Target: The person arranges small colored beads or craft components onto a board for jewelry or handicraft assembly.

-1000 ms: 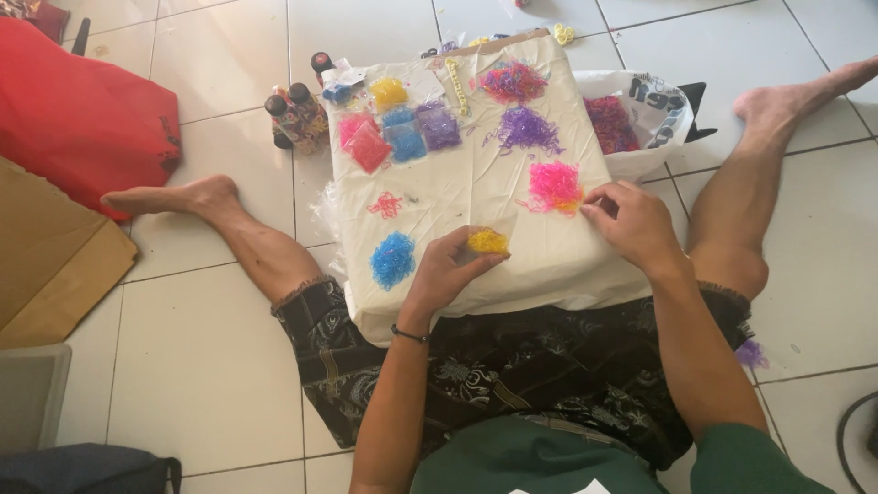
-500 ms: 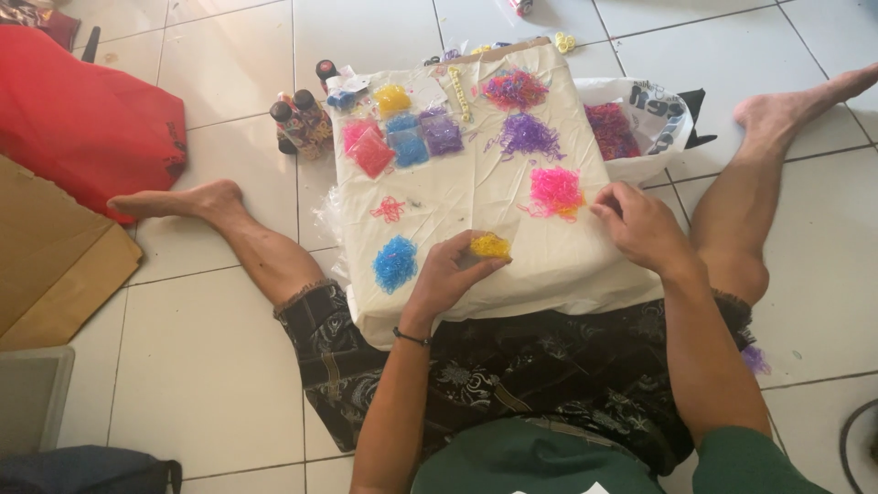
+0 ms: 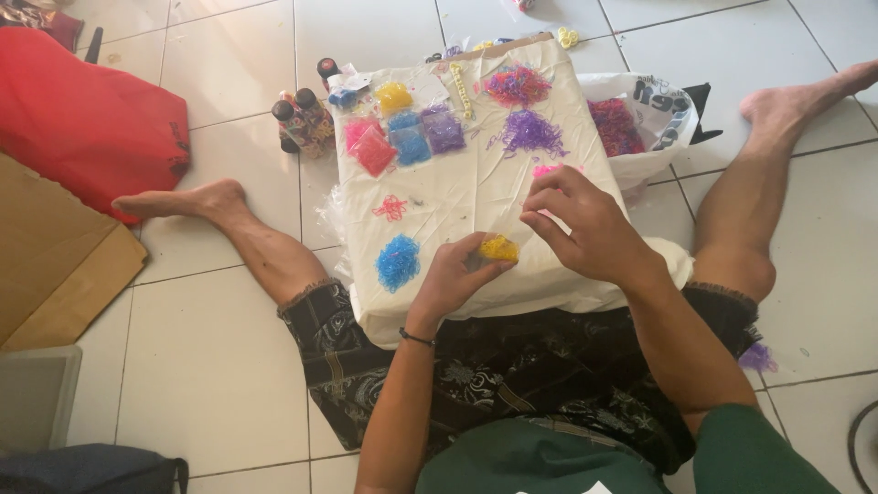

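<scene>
Left hand (image 3: 455, 274) pinches yellow bands (image 3: 499, 248); right hand (image 3: 585, 224) hovers beside

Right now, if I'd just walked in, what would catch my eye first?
Probably the white cloth-covered box on the seated person's lap, dotted with bright little heaps: blue near its front left, purple toward the back. The left hand touches a yellow heap; the right hand hovers beside it. A big red cushion lies far left.

red bag (image 3: 87, 128) | cardboard (image 3: 50, 265) | small bottles (image 3: 302, 119) | plastic bag (image 3: 654, 105)
</scene>
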